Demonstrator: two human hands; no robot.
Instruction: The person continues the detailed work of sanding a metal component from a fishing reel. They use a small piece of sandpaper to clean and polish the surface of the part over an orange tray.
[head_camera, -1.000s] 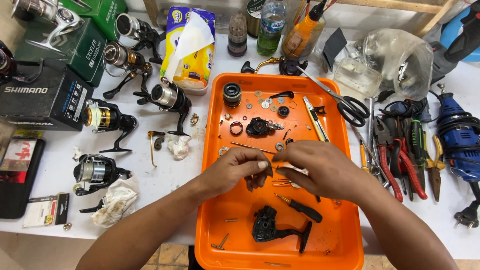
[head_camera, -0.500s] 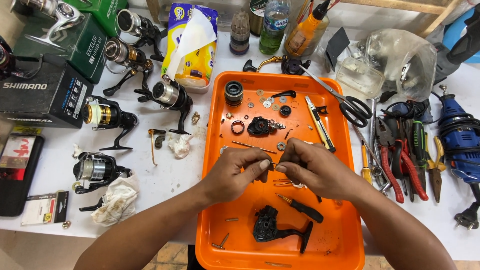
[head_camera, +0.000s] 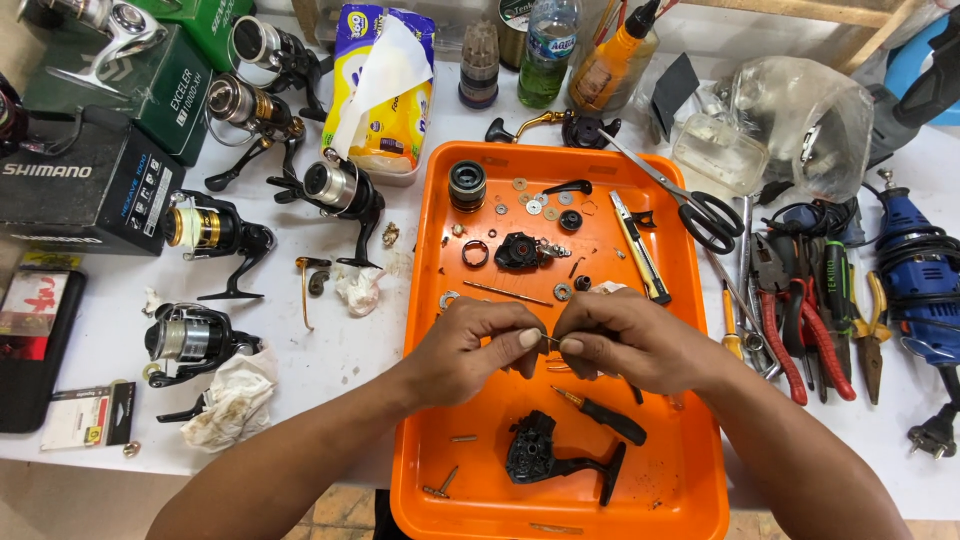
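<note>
Over the middle of an orange tray (head_camera: 690, 460), my left hand (head_camera: 470, 352) and my right hand (head_camera: 625, 340) meet fingertip to fingertip. Together they pinch a small thin metal part (head_camera: 550, 341); it is too small to tell what kind. Just below the hands lie a small black-handled screwdriver (head_camera: 605, 416) and a black reel body with its foot (head_camera: 555, 460). Farther up the tray are a black spool (head_camera: 467, 184), a thin metal shaft (head_camera: 505, 292), a black gear housing (head_camera: 520, 250) and several washers and rings.
Several fishing reels (head_camera: 205, 228) and dark boxes (head_camera: 85, 185) stand at the left, with crumpled tissues (head_camera: 235, 400). Scissors (head_camera: 690, 205), red-handled pliers (head_camera: 790, 335) and a blue rotary tool (head_camera: 915, 275) lie at the right. Bottles (head_camera: 548, 50) and a tissue pack (head_camera: 385, 85) line the back.
Both hands have drawn closer together over the tray, and their fingertips now meet on the small part. The things on the tray and table have stayed put.
</note>
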